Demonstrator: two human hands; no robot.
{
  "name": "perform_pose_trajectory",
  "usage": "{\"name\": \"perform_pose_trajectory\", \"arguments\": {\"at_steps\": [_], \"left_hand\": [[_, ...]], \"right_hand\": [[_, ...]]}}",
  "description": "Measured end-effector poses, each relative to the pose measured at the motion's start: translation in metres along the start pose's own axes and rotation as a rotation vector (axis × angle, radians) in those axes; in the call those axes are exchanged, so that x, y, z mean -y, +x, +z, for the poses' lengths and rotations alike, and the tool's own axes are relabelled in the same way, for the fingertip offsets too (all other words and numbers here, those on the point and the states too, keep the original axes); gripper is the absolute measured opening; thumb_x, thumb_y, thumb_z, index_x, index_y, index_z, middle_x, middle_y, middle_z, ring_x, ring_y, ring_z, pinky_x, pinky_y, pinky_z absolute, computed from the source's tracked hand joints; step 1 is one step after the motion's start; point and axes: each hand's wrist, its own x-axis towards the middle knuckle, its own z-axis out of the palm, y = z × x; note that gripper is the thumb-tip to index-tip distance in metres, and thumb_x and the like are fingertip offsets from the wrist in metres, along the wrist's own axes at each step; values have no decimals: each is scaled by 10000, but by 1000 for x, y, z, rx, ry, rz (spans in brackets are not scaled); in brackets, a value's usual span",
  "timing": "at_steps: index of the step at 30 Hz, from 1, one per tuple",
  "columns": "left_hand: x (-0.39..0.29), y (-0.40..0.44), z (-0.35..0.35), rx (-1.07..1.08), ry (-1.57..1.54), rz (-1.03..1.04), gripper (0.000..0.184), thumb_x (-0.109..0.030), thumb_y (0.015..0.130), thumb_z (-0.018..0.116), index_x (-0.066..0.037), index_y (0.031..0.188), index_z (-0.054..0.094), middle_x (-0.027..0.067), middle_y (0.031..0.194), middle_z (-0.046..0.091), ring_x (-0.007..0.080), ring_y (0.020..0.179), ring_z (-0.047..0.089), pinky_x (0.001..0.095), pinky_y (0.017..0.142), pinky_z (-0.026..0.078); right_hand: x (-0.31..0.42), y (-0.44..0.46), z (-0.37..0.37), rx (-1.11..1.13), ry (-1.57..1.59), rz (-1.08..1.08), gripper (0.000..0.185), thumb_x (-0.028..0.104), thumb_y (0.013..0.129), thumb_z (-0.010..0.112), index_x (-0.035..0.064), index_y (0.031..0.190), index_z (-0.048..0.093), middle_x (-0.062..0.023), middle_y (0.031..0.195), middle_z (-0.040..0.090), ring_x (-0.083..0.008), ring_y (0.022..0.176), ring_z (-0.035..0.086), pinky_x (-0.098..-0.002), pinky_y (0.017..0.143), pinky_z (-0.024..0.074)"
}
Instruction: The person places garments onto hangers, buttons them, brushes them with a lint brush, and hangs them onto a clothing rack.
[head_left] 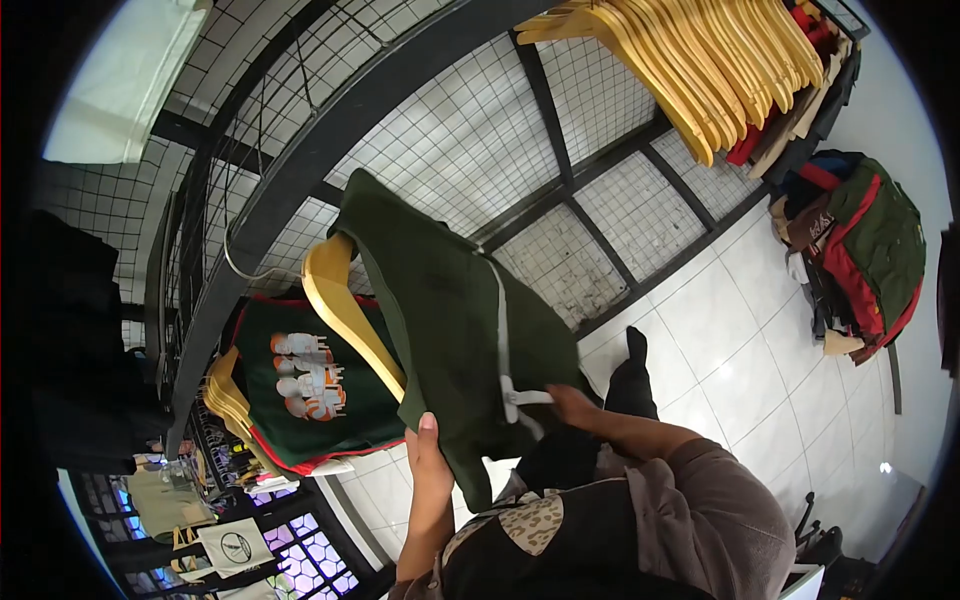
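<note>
A dark green garment (450, 300) with a pale grey strap (503, 330) hangs tilted before me on a wooden hanger (340, 300). The metal hook of that hanger reaches up to the dark rack bar. My left hand (428, 465) is closed on the garment's lower edge near the hanger's end, thumb on the near side. Farther right, my right hand (573, 405) is closed on the white end of the strap, its fingers partly hidden. Behind the hanger hangs a green cloth piece (300, 375) with red trim and printed figures.
A dark metal rack bar (320, 125) runs diagonally above, with wire mesh behind it. Several wooden hangers (710, 70) hang at the upper right. More green and red cloth items (870, 260) hang at the right. White floor tiles (740, 330) lie below.
</note>
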Motion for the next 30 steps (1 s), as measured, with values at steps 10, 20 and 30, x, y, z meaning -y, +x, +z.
{"name": "perform_pose_trajectory", "arguments": {"at_steps": [10,20,30], "left_hand": [[3,-7,6,162,-142,-70,525,-257,912,355,5,1360,280,158,1313,428,250,1181,456,344,989,354],[-16,-21,13,-17,-186,-198,561,-425,888,399,-47,1303,412,110,1270,501,247,1146,489,359,972,379],[-14,-32,-7,-25,-174,-201,577,-402,869,410,-34,1312,401,129,1286,489,260,1150,495,360,978,378]], "right_hand": [[-69,26,-48,-101,-366,662,238,203,797,530,6,919,584,-189,848,624,-345,829,616,-456,726,490],[98,218,-173,-816,428,202,528,473,917,422,-29,812,547,-220,631,544,-369,608,540,-439,580,410],[-101,56,-62,545,-649,747,362,363,929,365,227,1214,540,-141,1087,592,-297,1014,583,-445,792,489]]}}
